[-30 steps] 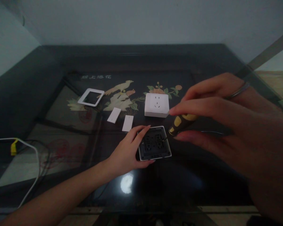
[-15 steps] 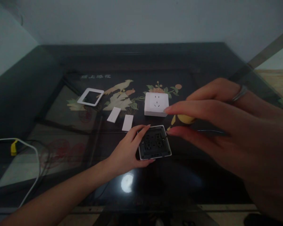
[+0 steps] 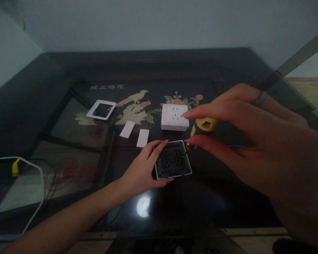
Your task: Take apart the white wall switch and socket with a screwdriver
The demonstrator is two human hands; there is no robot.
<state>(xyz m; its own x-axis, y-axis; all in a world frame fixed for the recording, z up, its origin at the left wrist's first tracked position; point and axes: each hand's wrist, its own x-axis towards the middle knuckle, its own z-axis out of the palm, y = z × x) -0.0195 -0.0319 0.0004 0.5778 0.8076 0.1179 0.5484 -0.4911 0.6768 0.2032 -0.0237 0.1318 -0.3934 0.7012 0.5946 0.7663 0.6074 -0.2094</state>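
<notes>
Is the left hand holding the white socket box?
No, the left hand holds the white-rimmed dark switch unit, while the white socket box stands beyond it.

White switch box in my fingers (image 3: 145,165) looks like smooth plastic round the rim, with a duller, matt black plastic inside (image 3: 172,165). Screwdriver handle (image 3: 207,124) seems to be hard plastic, yellow and dark. Socket box (image 3: 175,118), loose frame (image 3: 94,108) and both rocker plates (image 3: 127,129) are plain smooth white plastic too, fairly satin. My ring (image 3: 260,97) is shiny metal. Tabletop's (image 3: 214,201) super glossy, glass-like, mirroring a light. Cable (image 3: 41,173) looks plastic-coated; wall's (image 3: 159,24) matt.
</notes>
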